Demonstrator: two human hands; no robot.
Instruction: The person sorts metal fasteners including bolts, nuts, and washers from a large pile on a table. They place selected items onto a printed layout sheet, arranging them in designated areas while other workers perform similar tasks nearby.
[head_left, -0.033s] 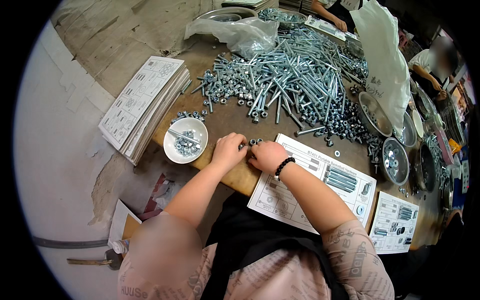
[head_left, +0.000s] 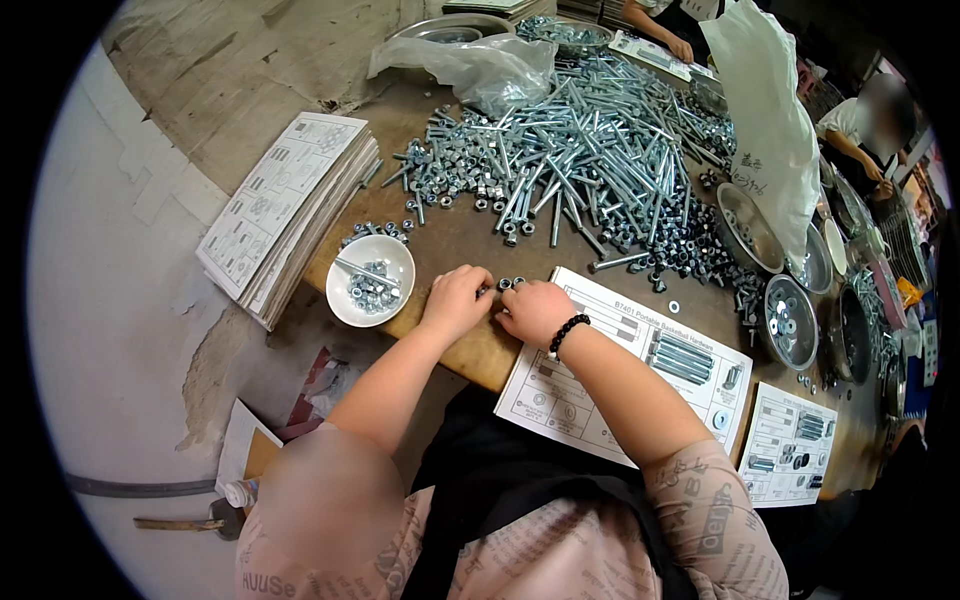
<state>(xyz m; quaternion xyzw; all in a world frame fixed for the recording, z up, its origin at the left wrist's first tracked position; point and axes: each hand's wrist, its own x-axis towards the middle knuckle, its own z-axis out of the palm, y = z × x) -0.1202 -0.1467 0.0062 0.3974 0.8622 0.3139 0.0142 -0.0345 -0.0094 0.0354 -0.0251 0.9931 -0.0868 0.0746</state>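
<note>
My left hand (head_left: 460, 299) rests at the table's near edge, its fingers curled down around a small metal nut (head_left: 484, 291) that shows only in part. Close beside it, my right hand (head_left: 536, 311) has bent, closed fingers; whatever they hold is hidden beneath them. A few loose nuts (head_left: 511, 284) lie on the table just beyond the fingertips. To the left stands a white bowl (head_left: 403, 257) with small hardware and one long bolt in it. Under my right forearm lies a printed hardware sheet (head_left: 620, 425), with long bolts (head_left: 683, 358) and a washer (head_left: 721, 420) on it.
A big heap of bolts and nuts (head_left: 590, 150) covers the table's middle. Stacked printed sheets (head_left: 285, 200) stand at left. Metal bowls (head_left: 790, 320), a tall white bag (head_left: 765, 130) and another sheet with hardware (head_left: 790, 445) are at right. Co-workers sit at far right.
</note>
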